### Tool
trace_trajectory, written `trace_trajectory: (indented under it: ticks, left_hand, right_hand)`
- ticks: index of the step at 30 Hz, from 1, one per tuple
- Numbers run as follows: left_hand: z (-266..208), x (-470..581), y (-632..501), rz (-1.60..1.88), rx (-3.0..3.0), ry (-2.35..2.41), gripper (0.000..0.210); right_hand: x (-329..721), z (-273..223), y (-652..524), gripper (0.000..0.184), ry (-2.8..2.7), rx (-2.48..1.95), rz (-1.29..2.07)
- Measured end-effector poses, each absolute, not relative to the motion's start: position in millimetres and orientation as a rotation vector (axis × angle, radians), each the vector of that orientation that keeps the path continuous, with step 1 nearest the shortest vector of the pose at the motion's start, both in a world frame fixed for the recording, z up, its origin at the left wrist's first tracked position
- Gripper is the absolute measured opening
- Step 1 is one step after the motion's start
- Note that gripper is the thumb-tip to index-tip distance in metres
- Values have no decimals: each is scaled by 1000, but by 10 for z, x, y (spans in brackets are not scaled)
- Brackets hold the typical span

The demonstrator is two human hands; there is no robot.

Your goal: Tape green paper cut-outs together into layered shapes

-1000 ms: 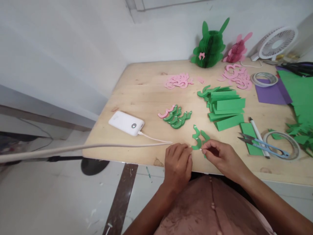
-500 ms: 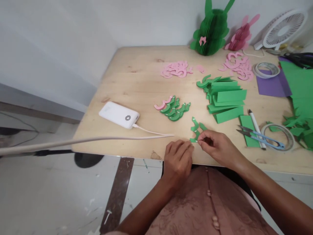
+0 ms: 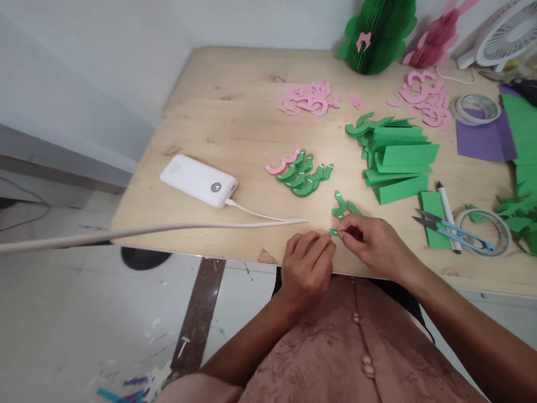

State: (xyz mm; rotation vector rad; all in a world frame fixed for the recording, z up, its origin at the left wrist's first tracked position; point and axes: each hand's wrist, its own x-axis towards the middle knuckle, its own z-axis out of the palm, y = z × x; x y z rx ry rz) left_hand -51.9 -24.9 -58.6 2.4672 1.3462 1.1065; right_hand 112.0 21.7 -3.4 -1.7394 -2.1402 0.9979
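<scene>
The thumb and forefinger of my right hand (image 3: 375,243) are pinched together at a small wavy green paper cutout (image 3: 333,232) near the table's front edge. A tiny white strip shows on that cutout. My left hand (image 3: 308,266) rests against it with its fingers curled together; whatever lies under them is hidden. Just beyond my fingertips lie more green cutouts (image 3: 340,206), partly covered by the right hand. Further left is a pile of green curved cutouts (image 3: 308,182) with small white strips, and a pink wavy cutout (image 3: 281,167) on its edge.
A power bank (image 3: 199,179) with a cable (image 3: 188,226) lies at left. Pink cutouts (image 3: 310,101) and folded green strips (image 3: 403,159) sit farther back. At right are blue-handled thread snips (image 3: 465,238), a pen (image 3: 447,210) and a tape roll (image 3: 505,238). A green honeycomb paper figure (image 3: 380,42) stands behind.
My view has shifted a little, moving the things at the back upward in the picture. Both hands stay close together at the green cutout, and the right hand still pinches.
</scene>
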Motion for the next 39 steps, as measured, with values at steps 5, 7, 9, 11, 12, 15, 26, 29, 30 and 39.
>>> trace_trajectory:
  ticks: [5,7,9,11,12,15,26,29,30,39]
  left_hand:
    - [-608,-522,-243,1161,2482,1318,22]
    - [-608,-525,-244,1159,2479,1315,22]
    - [-603,-527,-246,1155,2472,1318,22]
    - [-600,-530,-248,1155,2463,1319,22]
    - [-601,-532,-248,1161,2459,1316,23]
    - [-611,-537,-247,1198,2457,1287,22]
    - [-612,-552,-260,1186,2445,1286,22]
    - [-616,-555,-260,1209,2440,1272,22]
    - [-617,-556,-260,1213,2437,1274,22]
    - [-601,-555,-263,1218,2423,1291,22]
  right_hand:
    - [1097,-27,238,17,-2199,-1768,960]
    - [1088,-23,238,18,-2209,-1779,955]
    - [1077,-19,233,18,-2212,-1792,953]
    - [1066,-15,227,17,-2207,-1815,947]
    - [1061,-14,225,17,-2203,-1825,943]
    - [1049,-15,220,17,-2199,-1849,930]
    - [1011,2,207,18,-2223,-1905,920]
    - [1005,-8,208,17,-2229,-1917,893]
    - [1005,-12,208,17,-2229,-1917,882]
    - [989,-7,196,17,-2230,-1946,831]
